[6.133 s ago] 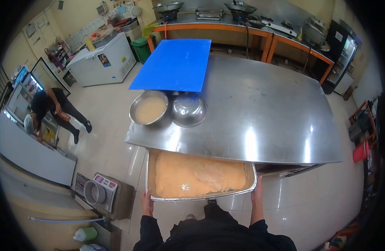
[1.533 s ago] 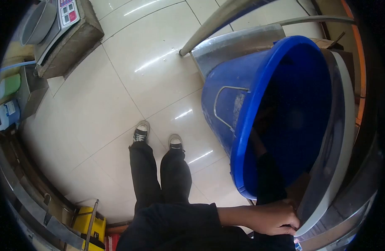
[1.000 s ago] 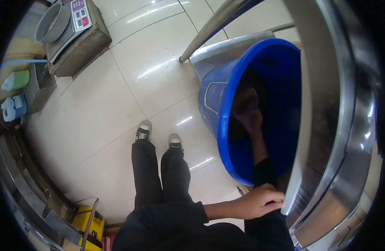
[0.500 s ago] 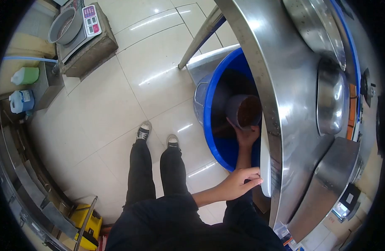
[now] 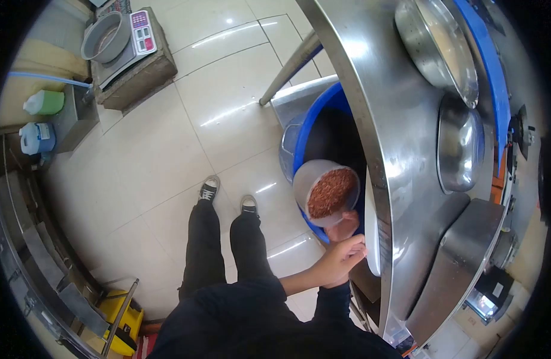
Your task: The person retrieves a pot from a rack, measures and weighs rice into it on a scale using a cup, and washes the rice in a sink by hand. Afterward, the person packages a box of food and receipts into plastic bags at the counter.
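My right hand (image 5: 342,227) grips the near rim of a pale grey bowl (image 5: 305,190), which is tilted and holds reddish-brown grains (image 5: 331,192). The bowl is over the near part of a large blue tub (image 5: 301,146), whose inside is dark. The tub stands partly beneath a steel table. My left hand (image 5: 341,262) crosses in front of my right wrist, its fingers closed on the edge of a white lid-like panel (image 5: 372,239) at the table's side.
The steel table (image 5: 380,102) carries steel bowls (image 5: 461,143) and a long steel container (image 5: 458,257). A table leg (image 5: 290,69) stands on the tiled floor. At upper left, a scale (image 5: 140,33) bears a grey pan (image 5: 105,39). Jugs (image 5: 37,139) stand at left.
My right hand has lifted the bowl from deep inside the tub, bringing it up and toward me, and the grains now show plainly. My left hand stays at the white panel.
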Demonstrator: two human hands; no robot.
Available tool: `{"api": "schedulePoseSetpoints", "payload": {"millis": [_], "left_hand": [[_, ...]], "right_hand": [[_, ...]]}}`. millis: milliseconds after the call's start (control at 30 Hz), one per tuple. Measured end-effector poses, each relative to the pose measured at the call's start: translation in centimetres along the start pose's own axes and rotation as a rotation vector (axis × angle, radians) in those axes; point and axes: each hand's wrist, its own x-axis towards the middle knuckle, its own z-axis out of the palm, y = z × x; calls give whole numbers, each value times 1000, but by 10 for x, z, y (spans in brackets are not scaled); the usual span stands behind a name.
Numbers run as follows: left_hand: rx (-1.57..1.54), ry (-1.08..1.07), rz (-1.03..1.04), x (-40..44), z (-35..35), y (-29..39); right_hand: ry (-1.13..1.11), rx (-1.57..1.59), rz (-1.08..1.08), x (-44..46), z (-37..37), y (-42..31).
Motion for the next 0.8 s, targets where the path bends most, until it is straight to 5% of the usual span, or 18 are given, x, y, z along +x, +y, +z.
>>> {"api": "schedulePoseSetpoints", "payload": {"millis": [233, 267, 367, 500, 633, 800], "left_hand": [[-129, 95, -64, -14, 28, -14], [10, 101, -223, -19, 27, 17], [52, 119, -28, -30, 17, 42], [-261, -242, 54, -76, -26, 132], [-126, -79, 141, -148, -114, 232], [44, 547, 251, -240, -224, 320]], "right_hand": [[-214, -42, 184, -5, 65, 51], [-251, -49, 203, -3, 83, 61], [-278, -94, 260, 7, 123, 90], [-302, -133, 266, 31, 201, 123], [-388, -128, 249, 79, 298, 160], [-520, -145, 181, 167, 432, 214]]}}
